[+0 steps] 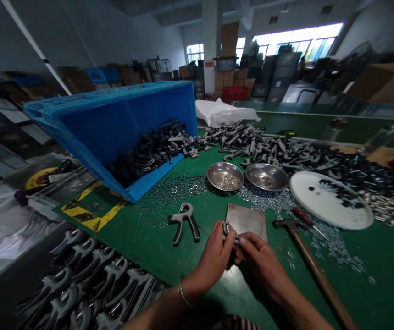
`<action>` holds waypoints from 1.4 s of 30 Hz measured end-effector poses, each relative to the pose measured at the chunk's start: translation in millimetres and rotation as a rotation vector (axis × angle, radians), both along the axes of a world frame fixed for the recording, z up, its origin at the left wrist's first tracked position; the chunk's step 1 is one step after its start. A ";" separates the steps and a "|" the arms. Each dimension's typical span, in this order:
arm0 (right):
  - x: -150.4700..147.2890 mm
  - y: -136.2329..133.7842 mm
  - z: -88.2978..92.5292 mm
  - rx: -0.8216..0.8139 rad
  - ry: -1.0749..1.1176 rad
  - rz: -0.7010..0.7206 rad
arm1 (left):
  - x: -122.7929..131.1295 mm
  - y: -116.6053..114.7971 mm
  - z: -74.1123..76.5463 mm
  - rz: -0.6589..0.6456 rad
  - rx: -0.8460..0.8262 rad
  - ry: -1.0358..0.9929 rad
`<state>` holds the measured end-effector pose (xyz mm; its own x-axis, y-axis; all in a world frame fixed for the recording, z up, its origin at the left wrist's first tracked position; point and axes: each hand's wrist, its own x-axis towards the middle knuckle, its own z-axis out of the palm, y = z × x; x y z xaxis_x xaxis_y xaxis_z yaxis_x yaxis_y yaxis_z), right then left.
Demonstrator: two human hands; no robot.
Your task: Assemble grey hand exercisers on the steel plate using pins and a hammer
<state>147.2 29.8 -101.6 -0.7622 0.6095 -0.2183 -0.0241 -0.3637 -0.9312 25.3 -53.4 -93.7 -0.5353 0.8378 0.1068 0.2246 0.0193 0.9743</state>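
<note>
Both hands work close together at the near edge of the tabletop (372, 256), a green mat. Between them is a small steel coil spring (226, 228), its lower end hidden by the fingers. The left hand (213, 256) holds it from 7 o'clock, with the fingers (224, 238) curled in and pinching its base. The right hand (260, 266) comes in from 5 o'clock, fingers pressed together against the same spot. Whether anything else sits in the pinch can't be made out.

Handling: the spring should be light and stiff, but small and probably slick, so it could twist free. Best held by the coil body between fingertip pads, with the exposed end left clear.

Around the hands: a dark grey hand grip strengthener (183, 223) lies at 11 o'clock, a square steel plate (246, 222) at 12, and a wooden-handled claw hammer (312, 270) at 3, beside a red-handled screwdriver (302, 216). Two steel bowls (224, 176) (267, 177) sit further out near 12, among scattered washers (320, 233). A blue plastic crate (124, 133) lies tipped at 10 o'clock, spilling dark grey grip handles (152, 156). A rows of assembled grips (90, 284) lies at 8 o'clock, off the mat.
</note>
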 end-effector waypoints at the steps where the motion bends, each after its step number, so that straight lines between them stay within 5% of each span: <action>1: 6.0 0.3 -0.5 0.165 -0.028 -0.040 | 3.5 0.8 2.5 0.002 -0.008 -0.021; 6: 27.7 3.5 -10.0 1.102 0.022 -0.145 | 11.9 3.7 20.1 -0.122 -0.037 -0.141; 10: 30.7 8.5 -18.4 1.337 -0.056 -0.106 | 9.5 10.8 17.7 -0.120 -0.029 -0.182; 13: 38.6 32.7 -18.3 1.406 -0.176 0.104 | 3.7 20.7 9.6 -0.081 -0.024 -0.244; 16: 58.2 101.2 -13.6 1.435 -0.416 0.175 | -3.2 32.0 4.5 -0.066 -0.055 -0.300; 19: 82.2 207.8 -9.5 1.413 -0.741 -0.156 | -7.1 44.5 -0.9 -0.064 -0.109 -0.367; 23: 106.2 336.6 -11.1 1.345 -1.034 -0.380 | -3.9 58.8 -18.0 -0.051 -0.159 -0.440; 28: 110.7 409.4 -20.3 1.268 -1.256 -0.462 | 2.4 70.6 -37.3 -0.110 -0.256 -0.568; 33: 92.3 420.6 -21.6 1.235 -1.276 -0.395 | 6.3 82.5 -29.2 -0.117 -0.279 -0.639; 37: 81.1 398.2 0.5 1.194 -1.130 -0.353 | 4.5 80.2 -20.3 -0.038 -0.208 -0.703; 40: 73.3 344.4 22.5 1.126 -0.952 -0.354 | 0.1 69.1 -21.8 0.040 -0.100 -0.737; 42: 66.8 278.8 32.1 1.057 -0.777 -0.285 | -0.1 61.2 -24.1 0.083 -0.038 -0.792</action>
